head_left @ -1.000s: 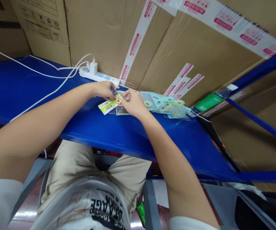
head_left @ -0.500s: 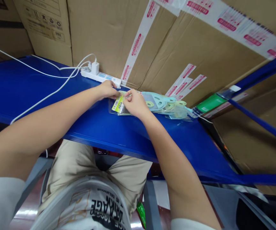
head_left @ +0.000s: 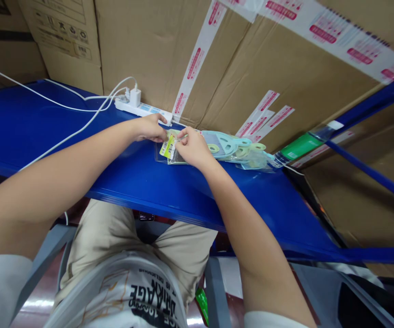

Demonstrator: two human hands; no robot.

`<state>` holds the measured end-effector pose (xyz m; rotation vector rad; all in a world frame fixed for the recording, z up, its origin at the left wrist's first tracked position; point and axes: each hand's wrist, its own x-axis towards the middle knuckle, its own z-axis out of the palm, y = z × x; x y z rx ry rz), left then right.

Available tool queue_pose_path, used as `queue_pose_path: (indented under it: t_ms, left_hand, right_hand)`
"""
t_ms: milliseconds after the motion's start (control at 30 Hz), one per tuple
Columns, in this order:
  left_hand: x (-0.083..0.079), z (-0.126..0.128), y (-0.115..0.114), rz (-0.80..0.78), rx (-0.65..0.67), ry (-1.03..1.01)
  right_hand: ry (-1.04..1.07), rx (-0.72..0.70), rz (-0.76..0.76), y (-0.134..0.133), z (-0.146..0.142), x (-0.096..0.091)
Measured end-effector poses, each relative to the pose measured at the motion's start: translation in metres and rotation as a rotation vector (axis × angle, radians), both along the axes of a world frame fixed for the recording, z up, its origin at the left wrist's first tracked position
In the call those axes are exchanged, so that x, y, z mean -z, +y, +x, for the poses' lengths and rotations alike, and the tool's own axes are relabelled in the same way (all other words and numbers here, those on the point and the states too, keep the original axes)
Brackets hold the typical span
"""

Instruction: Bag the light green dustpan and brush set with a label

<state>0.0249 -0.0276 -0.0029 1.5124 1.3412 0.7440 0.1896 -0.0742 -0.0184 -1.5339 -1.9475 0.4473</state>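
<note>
Clear plastic packets holding pale blue and green handled plastic pieces [head_left: 222, 145] lie overlapped on the blue shelf; I cannot make out their exact kind. At their left end is a yellow-green and white label [head_left: 168, 146], set on a clear plastic bag [head_left: 161, 155]. My left hand [head_left: 151, 128] is closed, its fingertips pinching the bag's upper left edge beside the label. From the right, my right hand [head_left: 194, 146] lies over the packets, thumb and fingers pinched together at the label's right side. Those fingers partly cover the bag.
A white power strip [head_left: 142, 110] with a plugged-in charger [head_left: 135, 97] and white cables [head_left: 77, 132] stands behind my left hand. Large taped cardboard boxes [head_left: 149, 50] wall off the back. A green-labelled bottle [head_left: 302, 146] leans at the right, near a blue metal bar [head_left: 370, 171].
My left hand has shifted slightly left, and the label beneath the fingers has tilted a little. My right hand stays almost in place.
</note>
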Motion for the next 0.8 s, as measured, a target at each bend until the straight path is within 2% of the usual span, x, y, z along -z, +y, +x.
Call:
queue_pose_path:
  t_ms: [300,800]
  left_hand:
    - [0.001,0.003,0.005,0.068,-0.077,-0.076]
    - [0.002,-0.001,0.015,0.081,-0.054,-0.074]
  right_hand:
    - [0.021,0.019,-0.026,-0.002,-0.003,-0.002]
    - [-0.002,0.012,-0.031,-0.004,-0.003,-0.003]
